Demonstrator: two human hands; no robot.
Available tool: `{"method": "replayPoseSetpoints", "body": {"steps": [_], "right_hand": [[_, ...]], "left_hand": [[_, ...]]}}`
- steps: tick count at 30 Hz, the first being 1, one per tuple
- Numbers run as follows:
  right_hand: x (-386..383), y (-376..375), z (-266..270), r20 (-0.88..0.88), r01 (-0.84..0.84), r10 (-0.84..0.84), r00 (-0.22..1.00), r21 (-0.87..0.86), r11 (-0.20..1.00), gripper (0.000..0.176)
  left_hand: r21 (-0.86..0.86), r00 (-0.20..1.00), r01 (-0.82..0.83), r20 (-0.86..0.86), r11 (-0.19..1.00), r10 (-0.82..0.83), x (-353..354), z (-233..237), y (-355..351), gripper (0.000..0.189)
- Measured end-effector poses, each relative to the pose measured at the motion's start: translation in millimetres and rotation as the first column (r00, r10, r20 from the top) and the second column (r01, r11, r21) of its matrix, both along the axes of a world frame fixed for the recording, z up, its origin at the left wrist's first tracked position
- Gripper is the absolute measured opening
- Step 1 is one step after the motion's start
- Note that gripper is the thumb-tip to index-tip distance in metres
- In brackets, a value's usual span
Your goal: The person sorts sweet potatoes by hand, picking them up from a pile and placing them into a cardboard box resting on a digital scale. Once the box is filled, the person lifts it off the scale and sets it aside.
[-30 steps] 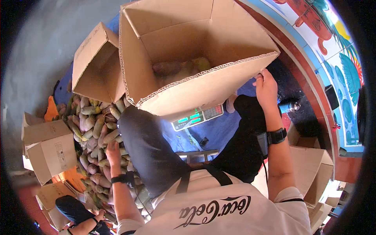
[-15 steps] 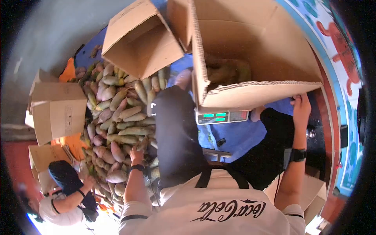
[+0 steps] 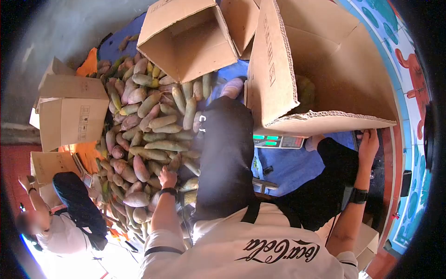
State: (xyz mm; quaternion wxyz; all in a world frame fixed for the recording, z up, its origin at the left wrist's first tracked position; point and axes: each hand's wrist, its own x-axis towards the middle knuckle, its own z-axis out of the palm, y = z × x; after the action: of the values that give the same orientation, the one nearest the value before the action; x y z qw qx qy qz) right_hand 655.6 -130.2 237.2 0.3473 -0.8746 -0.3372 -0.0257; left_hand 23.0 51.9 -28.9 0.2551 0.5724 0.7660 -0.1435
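Observation:
My left hand (image 3: 167, 178) is at the near side of a heap of long green and pinkish radishes (image 3: 162, 145). Its fingers close around the end of a greenish radish (image 3: 174, 163). On the other side, my right hand (image 3: 369, 143) is raised to the lower edge of a large open cardboard box (image 3: 325, 122), fingers bent against the rim; the fingertips are partly hidden. The box rests on a scale (image 3: 278, 142) with lit green displays. Inside, a shadowed greenish shape (image 3: 305, 93) shows.
An open carton (image 3: 186, 46) lies tilted beyond the heap. More cartons (image 3: 72, 111) stand at the left, where another person (image 3: 65, 232) sits. My knee (image 3: 225, 139) is between heap and scale. A blue sheet (image 3: 297, 167) covers the floor; a painted wall (image 3: 409, 93) bounds the right.
My view has shifted, so box and scale appear farther right and lower. My left hand stays at the heap, my right at the box edge. The other person's arm has swung out left.

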Motion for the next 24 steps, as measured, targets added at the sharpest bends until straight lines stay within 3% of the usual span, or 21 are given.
{"method": "replayPoseSetpoints", "body": {"steps": [3,5,7,9,11,14,17,19,21,24], "right_hand": [[5.5,-2.2,-6.2,0.012,0.002,-0.002,1.000,0.015,1.000,0.027],[12.0,-4.5,-9.6,0.027,-0.007,0.006,1.000,0.037,0.999,0.026],[13.7,-5.3,-9.3,-0.038,0.028,-0.027,0.999,0.030,0.999,0.024],[13.1,-5.1,-9.0,0.015,-0.015,0.015,1.000,0.026,1.000,0.024],[11.5,-4.5,-5.7,0.000,0.005,-0.005,1.000,0.005,1.000,0.025],[7.6,-3.1,-1.5,0.036,0.013,-0.012,0.999,-0.024,1.000,0.025],[13.7,-7.2,-8.8,0.055,0.001,0.000,0.998,-0.011,1.000,0.025],[13.0,-9.8,-8.2,0.050,-0.001,-0.001,0.999,0.039,0.999,0.025],[5.7,-4.1,-1.0,0.053,0.045,-0.041,0.998,-0.078,0.996,0.026],[15.3,-11.2,-9.7,0.155,0.062,-0.044,0.987,-0.112,0.992,0.028]], "left_hand": [[-0.026,0.997,0.053,-0.053,0.998,-0.054,2.9,1.6,7.2,0.058],[-0.265,0.997,0.057,0.056,0.962,-0.044,5.4,11.5,18.3,0.051],[-0.256,0.998,0.067,0.016,0.964,-0.065,0.6,9.5,22.2,0.047],[-0.244,0.996,0.080,-0.020,0.966,-0.087,-0.6,16.1,26.5,0.043],[0.167,0.973,-0.118,-0.178,0.979,0.148,1.8,39.4,29.2,0.046],[0.263,0.961,-0.127,-0.206,0.956,0.184,-27.4,45.1,42.2,0.059],[0.411,0.979,0.042,-0.197,0.911,0.044,-54.8,51.6,50.9,0.072],[0.173,0.974,0.007,-0.225,0.985,0.033,-60.0,58.2,64.4,0.076],[0.039,0.973,0.111,-0.209,0.993,-0.100,-86.2,37.0,76.5,0.082],[0.028,0.984,0.108,-0.145,0.994,-0.103,-91.0,28.6,84.6,0.084]]}}
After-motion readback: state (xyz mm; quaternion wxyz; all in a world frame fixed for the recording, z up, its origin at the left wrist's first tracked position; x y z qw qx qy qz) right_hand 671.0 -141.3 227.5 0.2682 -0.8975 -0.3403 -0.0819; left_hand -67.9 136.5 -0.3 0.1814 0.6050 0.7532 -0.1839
